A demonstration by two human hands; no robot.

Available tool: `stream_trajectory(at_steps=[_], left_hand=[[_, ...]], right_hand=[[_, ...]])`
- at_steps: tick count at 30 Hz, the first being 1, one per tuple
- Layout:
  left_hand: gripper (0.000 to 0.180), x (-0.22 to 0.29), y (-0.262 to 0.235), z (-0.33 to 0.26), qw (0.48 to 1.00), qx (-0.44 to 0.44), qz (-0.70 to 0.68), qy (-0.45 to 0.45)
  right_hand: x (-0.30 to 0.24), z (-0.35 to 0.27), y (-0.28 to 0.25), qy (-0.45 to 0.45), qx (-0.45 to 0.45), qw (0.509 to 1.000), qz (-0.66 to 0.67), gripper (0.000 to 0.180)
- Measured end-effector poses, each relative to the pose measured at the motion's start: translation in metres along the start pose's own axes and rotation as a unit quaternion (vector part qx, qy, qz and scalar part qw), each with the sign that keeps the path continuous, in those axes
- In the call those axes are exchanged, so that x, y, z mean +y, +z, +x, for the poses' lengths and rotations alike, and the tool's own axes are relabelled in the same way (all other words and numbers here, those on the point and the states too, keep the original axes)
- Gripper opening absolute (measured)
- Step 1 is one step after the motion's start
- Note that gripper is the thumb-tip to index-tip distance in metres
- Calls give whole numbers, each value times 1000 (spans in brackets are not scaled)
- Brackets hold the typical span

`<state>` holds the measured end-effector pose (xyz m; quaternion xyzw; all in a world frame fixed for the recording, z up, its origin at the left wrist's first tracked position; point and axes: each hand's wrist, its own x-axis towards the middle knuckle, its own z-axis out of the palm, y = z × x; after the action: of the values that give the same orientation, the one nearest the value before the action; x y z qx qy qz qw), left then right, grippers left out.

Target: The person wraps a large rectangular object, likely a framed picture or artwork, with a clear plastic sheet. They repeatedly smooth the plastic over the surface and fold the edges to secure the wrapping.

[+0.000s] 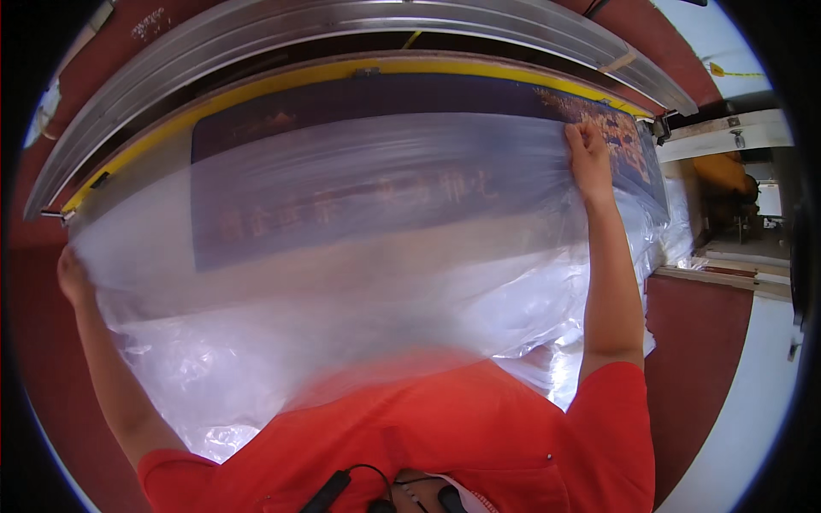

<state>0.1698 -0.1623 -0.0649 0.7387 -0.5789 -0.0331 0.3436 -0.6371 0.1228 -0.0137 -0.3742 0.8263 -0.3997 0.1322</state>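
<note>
A large clear plastic sheet is stretched wide in front of me. At its left edge my left hand is closed on the plastic, with the fingertips partly hidden. Farther forward on the right, my right hand pinches the sheet's far edge. Through the plastic shows a flat dark blue panel with gold lettering and a gold pattern at its right end. The panel's far strip lies beyond the sheet's edge. Toward my red shirt, the near part of the sheet is wrinkled and shiny.
A yellow bar runs along the panel's far side, with a long silver metal rail behind it. More crumpled plastic hangs at the right end. Farther right stands a white frame. The floor is dark red.
</note>
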Motion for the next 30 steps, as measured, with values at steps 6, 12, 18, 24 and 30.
stream_trajectory(at_steps=[6, 12, 18, 24, 30], left_hand=[[55, 76, 100, 56, 997, 62, 26, -36], [65, 88, 114, 52, 995, -40, 60, -74], [58, 61, 126, 63, 978, 14, -88, -189], [48, 58, 117, 67, 980, -21, -84, -181], [34, 80, 95, 53, 878, -90, -380, -277]], right_hand=[[15, 110, -6, -23, 146, 988, -42, 36], [36, 117, 5, 32, 200, 971, -123, 47], [46, 118, 13, 78, 231, 962, -125, 54], [41, 115, 14, 80, 218, 966, -112, 57], [27, 109, 7, 51, 92, 994, -7, 60]])
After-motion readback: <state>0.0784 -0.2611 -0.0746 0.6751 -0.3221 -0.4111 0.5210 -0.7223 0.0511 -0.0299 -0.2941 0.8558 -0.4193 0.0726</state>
